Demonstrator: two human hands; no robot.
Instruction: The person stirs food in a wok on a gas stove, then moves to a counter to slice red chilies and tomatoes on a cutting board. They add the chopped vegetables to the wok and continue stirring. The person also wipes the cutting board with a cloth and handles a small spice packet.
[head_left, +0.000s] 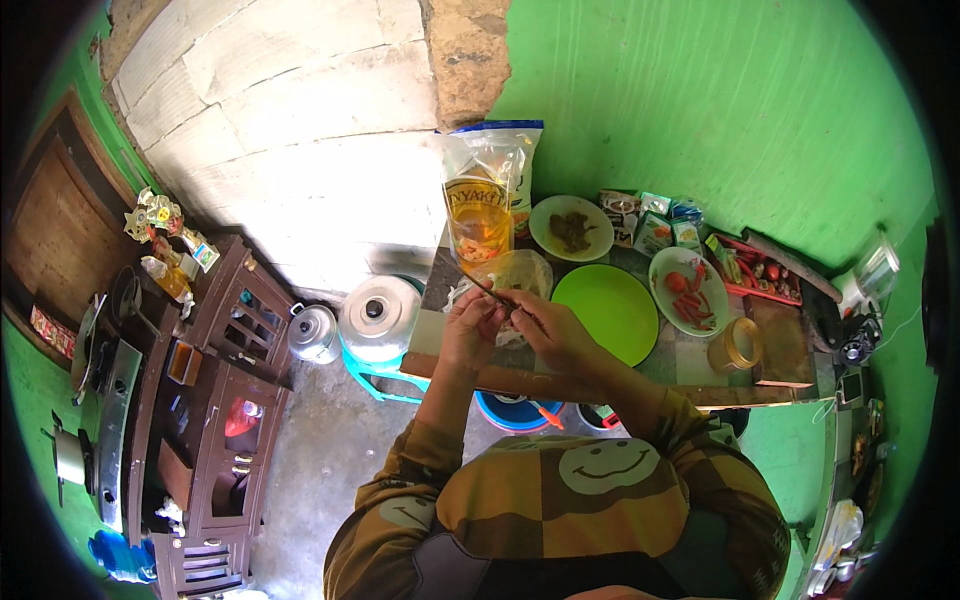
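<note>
My left hand (471, 330) and my right hand (551, 330) meet above the front of the tiled table, fingertips close together. Between them they pinch a long, slender, dark item (475, 282); it is too small to tell what it is. Behind and partly under the hands lies a clear plastic bag (529, 271), its contents mostly hidden. A bright green plate (606, 311) is just right of my right hand. Beyond the bag stands a pouch of cooking oil (478, 217), next to a white plate (551, 244) holding a brown clump of food.
A white bowl (658, 262) holds red chillies and a tomato. Further right are a red tray (791, 296) of vegetables, a lidded jar (733, 345) and a wooden board (781, 341). Left of the table, a large lidded pot (379, 307) rests on a turquoise stool (386, 379).
</note>
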